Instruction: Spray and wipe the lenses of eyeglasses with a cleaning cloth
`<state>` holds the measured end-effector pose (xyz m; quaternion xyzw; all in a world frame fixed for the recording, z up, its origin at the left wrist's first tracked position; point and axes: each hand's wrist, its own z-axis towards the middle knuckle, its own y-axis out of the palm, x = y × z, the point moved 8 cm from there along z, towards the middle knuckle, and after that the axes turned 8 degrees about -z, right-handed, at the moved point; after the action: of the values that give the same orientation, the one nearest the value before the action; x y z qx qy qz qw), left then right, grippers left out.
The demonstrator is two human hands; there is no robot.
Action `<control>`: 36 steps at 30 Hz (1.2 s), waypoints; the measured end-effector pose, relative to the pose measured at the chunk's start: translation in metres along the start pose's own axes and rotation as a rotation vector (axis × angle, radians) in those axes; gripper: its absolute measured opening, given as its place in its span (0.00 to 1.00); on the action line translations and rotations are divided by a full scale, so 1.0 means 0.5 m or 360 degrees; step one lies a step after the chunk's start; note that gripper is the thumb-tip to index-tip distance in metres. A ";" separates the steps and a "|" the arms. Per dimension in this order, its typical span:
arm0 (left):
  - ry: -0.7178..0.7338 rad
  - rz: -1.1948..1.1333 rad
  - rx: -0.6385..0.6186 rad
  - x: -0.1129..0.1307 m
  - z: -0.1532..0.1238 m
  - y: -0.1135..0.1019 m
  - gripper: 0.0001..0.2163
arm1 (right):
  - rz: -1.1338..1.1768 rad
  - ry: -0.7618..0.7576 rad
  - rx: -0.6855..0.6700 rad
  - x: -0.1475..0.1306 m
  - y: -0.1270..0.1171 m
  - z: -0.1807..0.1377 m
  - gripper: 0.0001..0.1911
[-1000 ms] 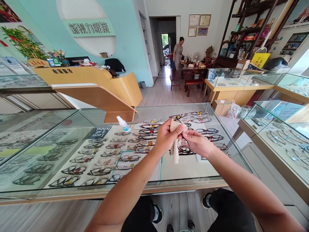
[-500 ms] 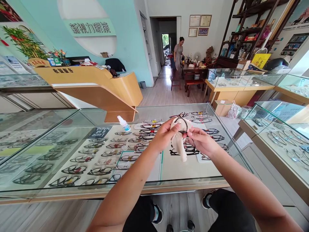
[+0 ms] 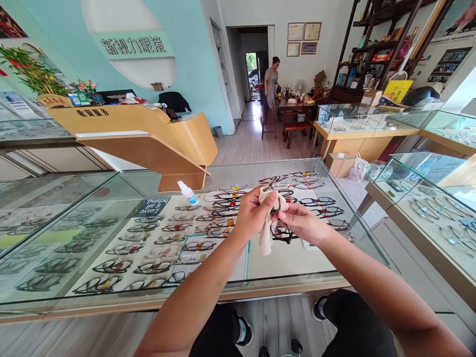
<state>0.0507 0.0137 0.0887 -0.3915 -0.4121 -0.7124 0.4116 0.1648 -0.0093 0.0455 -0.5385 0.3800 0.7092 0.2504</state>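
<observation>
My left hand (image 3: 256, 213) is closed on a pale cloth (image 3: 266, 238), its thumb pressing the cloth against a pair of dark-framed eyeglasses (image 3: 277, 204). Fingers of my right hand (image 3: 303, 221) pinch the same eyeglasses from the other side. The cloth wraps part of the frame and its end hangs down below my left hand. Both hands are above a glass display case (image 3: 208, 286). Much of the eyeglasses is hidden by the cloth and fingers.
Rows of eyeglasses (image 3: 176, 227) lie inside the case. A small white spray bottle (image 3: 188, 192) stands on the glass to the left. Another display case (image 3: 439, 208) is at the right. Farther back are a wooden counter (image 3: 148, 134) and a person (image 3: 271, 82) beside a table.
My hands have shifted slightly left and lower. The cloth now folds over more of the eyeglasses, and the frame is turned. The view has moved a little.
</observation>
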 end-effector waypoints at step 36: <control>-0.0377 -0.0719 0.0200 -0.034 0.024 -0.023 0.24 | -0.1862 -0.0840 0.0857 -0.135 -0.034 -0.045 0.12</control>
<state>0.0489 0.0327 0.0746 -0.3439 -0.5778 -0.7084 0.2146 0.2106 -0.0139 0.1022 -0.3836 0.1165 0.4461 0.8002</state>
